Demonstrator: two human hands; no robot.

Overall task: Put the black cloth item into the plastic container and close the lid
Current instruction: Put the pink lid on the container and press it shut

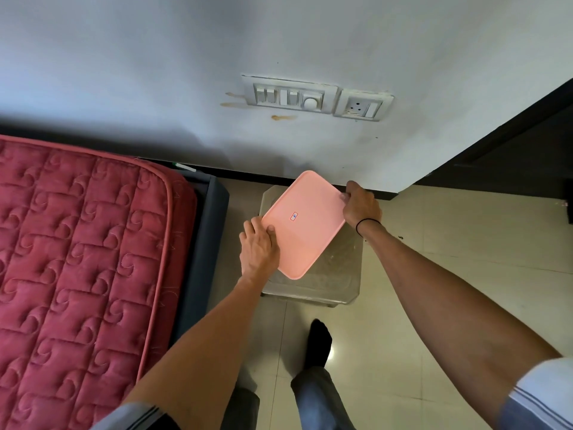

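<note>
Pink lid (302, 223) gripped by left hand (259, 248) and right hand (361, 206), held skewed over clear container (338, 283) on floor; black cloth not visible, maybe inside; skewed lid could miss rim, not seat

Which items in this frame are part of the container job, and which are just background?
Part of the job:
pink lid, skewed over the box
clear plastic container
left hand and right hand, both gripping the lid

Background:
red quilted mattress
switch panel
wall socket
</note>
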